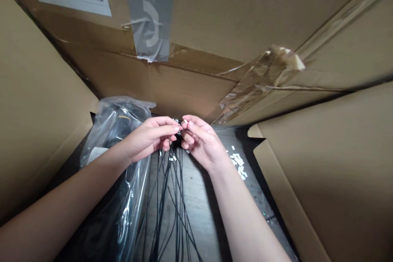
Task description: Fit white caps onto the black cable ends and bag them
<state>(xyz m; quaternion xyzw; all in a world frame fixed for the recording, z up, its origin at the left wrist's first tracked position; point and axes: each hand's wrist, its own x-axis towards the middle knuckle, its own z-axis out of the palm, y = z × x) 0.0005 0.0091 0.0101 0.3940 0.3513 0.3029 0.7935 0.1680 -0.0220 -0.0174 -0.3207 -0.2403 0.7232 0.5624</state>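
My left hand point(155, 134) and my right hand point(201, 137) meet over the upper ends of a bunch of thin black cables point(175, 196). The left thumb and forefinger are pinched together on what looks like the end of one black cable, mostly covered by the fingers. Between my right thumb and forefinger sits a small white plastic connector point(185, 121), close to the left fingertips. Several more white connectors point(172, 158) lie on or are fitted to the cable ends just below the hands.
On the left lies a clear plastic bag point(132, 196) of dark cables. A loose pile of white connectors point(238, 161) is on the dark work surface point(199, 213) at right. A large taped cardboard box point(199, 20) stands behind; cardboard panels point(331, 163) flank both sides.
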